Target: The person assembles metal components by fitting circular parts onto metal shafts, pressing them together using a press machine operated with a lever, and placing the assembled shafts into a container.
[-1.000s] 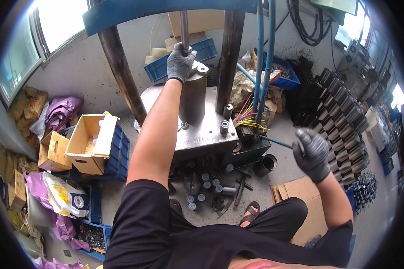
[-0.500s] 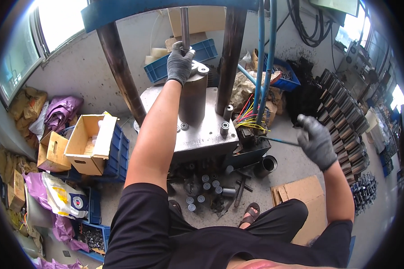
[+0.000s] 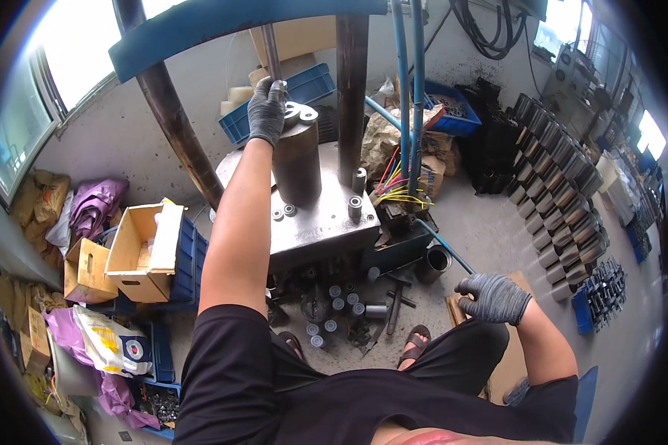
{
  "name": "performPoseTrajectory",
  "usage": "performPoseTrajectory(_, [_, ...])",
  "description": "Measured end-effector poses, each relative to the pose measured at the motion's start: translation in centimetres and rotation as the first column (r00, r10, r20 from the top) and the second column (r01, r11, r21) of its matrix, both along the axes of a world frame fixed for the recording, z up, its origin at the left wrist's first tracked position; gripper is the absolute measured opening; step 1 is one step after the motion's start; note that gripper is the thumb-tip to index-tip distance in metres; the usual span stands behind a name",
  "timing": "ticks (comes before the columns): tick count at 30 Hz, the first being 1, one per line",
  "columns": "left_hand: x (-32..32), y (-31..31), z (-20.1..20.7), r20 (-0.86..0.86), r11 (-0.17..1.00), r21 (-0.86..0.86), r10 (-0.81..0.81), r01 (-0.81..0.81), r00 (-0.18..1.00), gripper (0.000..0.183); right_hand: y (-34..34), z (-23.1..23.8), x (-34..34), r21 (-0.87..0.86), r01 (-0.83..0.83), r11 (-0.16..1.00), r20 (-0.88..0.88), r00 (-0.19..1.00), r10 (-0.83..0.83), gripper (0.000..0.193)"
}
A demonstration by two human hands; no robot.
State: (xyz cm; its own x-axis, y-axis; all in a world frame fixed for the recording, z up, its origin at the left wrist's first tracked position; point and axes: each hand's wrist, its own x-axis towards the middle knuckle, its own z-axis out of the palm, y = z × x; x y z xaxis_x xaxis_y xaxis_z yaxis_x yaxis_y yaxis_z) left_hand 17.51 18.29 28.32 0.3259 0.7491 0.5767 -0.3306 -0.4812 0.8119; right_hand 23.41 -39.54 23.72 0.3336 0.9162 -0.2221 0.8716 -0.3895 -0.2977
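Observation:
My left hand (image 3: 266, 113), in a grey glove, is closed at the lower end of the upright steel rod (image 3: 271, 53); its fingers hide what they hold. Right beside it, pale metal rings (image 3: 309, 115) lie on top of a thick steel cylinder (image 3: 297, 167), which stands on the press's metal table (image 3: 323, 231). My right hand (image 3: 499, 298), gloved too, is curled at the outer end of a thin blue lever (image 3: 447, 246) slanting down from the press's side. The palm and the grip itself are turned out of sight.
Dark press columns (image 3: 352, 104) flank the cylinder. Small bushings (image 3: 355, 208) stand on the table. Below lie several grey cylindrical parts (image 3: 338, 304) and a hammer (image 3: 395, 305). Stacked steel tubes (image 3: 553, 200) line the right; cardboard boxes (image 3: 137, 278) and blue crates (image 3: 193, 256) stand left.
My right hand has come down and nearer to me, and the blue lever has swung down with it. The left hand stays at the rod's lower end. The whole view has shifted.

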Motion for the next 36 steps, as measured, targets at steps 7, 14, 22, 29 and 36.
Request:
performPoseTrajectory(7, [-0.1,0.2,0.2,0.048,0.984,-0.084,-0.154,0.157,0.987,0.013,-1.0,-1.1,-1.0,-0.052,-0.03,0.998,0.132,0.991,0.037,0.025])
performPoseTrajectory(14, [0.3,1.5,0.2,0.049,0.968,-0.138,-0.206,0.211,0.977,0.014,-1.0,-1.2,-2.0,-0.069,0.008,0.998,0.19,0.982,0.005,0.023])
performPoseTrajectory(22, [0.4,1.6,-0.2,0.015,0.966,-0.165,-0.2,0.2,0.98,0.02,-0.1,0.3,-1.1,-0.111,0.003,0.994,0.14,0.99,0.013,0.027])
performPoseTrajectory(29, [0.2,1.6,-0.1,-0.022,0.974,-0.15,-0.175,0.17,0.984,0.022,-0.1,0.5,-0.3,0.005,0.004,1.0,0.104,0.995,-0.004,0.029])
performPoseTrajectory(36, [0.1,1.2,0.1,-0.032,0.979,-0.127,-0.162,0.156,0.986,0.022,0.1,0.8,-0.3,0.128,0.084,0.988,0.076,0.993,-0.094,0.029])
